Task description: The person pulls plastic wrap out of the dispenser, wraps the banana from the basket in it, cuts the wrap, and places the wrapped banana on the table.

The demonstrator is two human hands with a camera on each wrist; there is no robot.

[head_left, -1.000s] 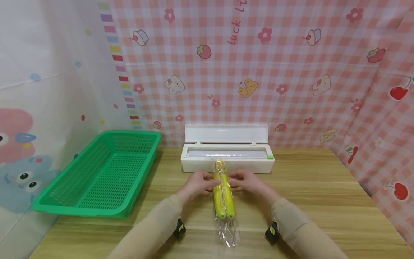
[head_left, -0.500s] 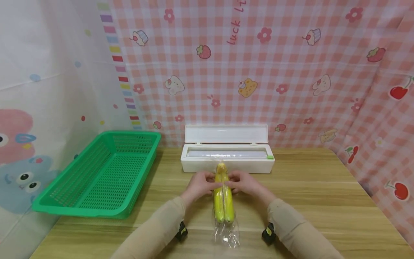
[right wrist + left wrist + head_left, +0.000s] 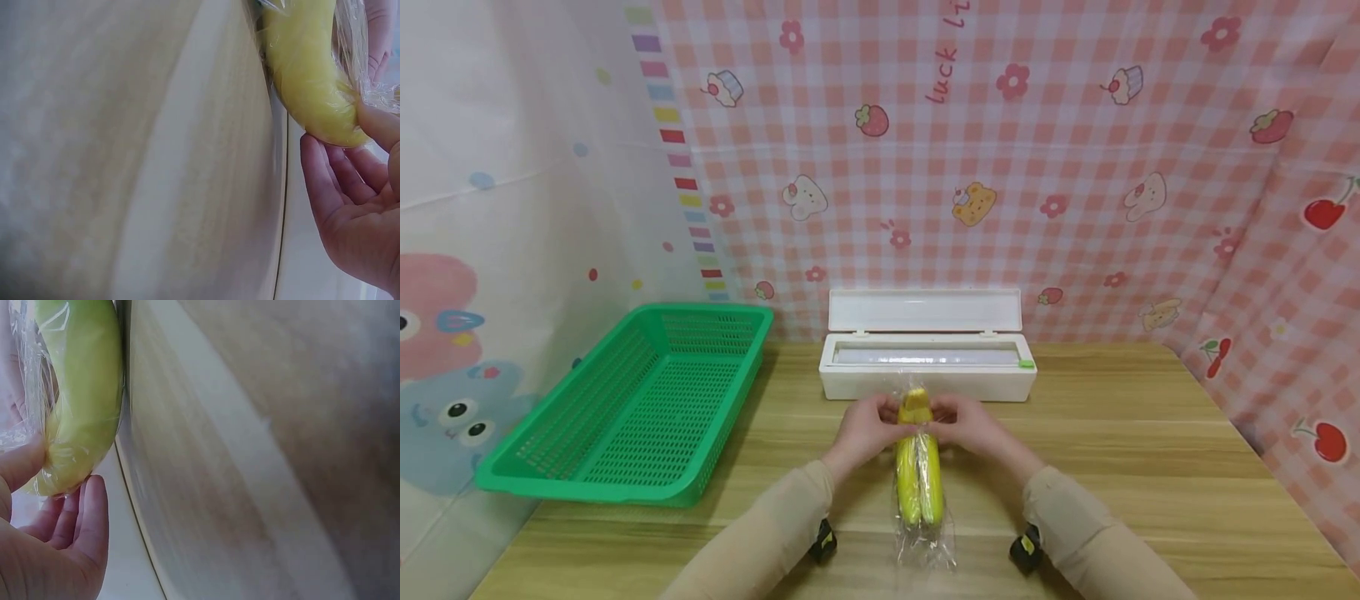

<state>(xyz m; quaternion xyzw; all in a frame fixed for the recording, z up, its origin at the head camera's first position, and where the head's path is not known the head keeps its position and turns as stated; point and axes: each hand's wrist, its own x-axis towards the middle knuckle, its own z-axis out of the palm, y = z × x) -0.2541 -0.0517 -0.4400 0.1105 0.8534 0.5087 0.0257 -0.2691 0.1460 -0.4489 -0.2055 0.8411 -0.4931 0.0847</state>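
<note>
Two yellow-green bananas (image 3: 919, 483), joined at the stem, are wrapped in clear cling film (image 3: 925, 546) at the middle of the table. My left hand (image 3: 867, 429) holds them from the left near the stem end, its thumb on top and fingertips underneath, as the left wrist view shows on the banana (image 3: 90, 394). From the right, my right hand (image 3: 968, 423) grips the same end, thumb on the film, fingers below the banana (image 3: 306, 69). Loose film spreads past the near tips and behind the stem. Just beyond stands a white cling film box (image 3: 928, 383).
The box's lid (image 3: 925, 311) is raised, with a film roll (image 3: 928, 357) inside and a green slider (image 3: 1026, 364) at its right end. A green plastic basket (image 3: 688, 492) stands left on the wooden table (image 3: 1135, 442). Patterned cloths hang behind and at both sides.
The bananas have shifted slightly toward me, their stem end tilting down away from the box. Both hands have closed in around the stem end, thumbs nearer each other.
</note>
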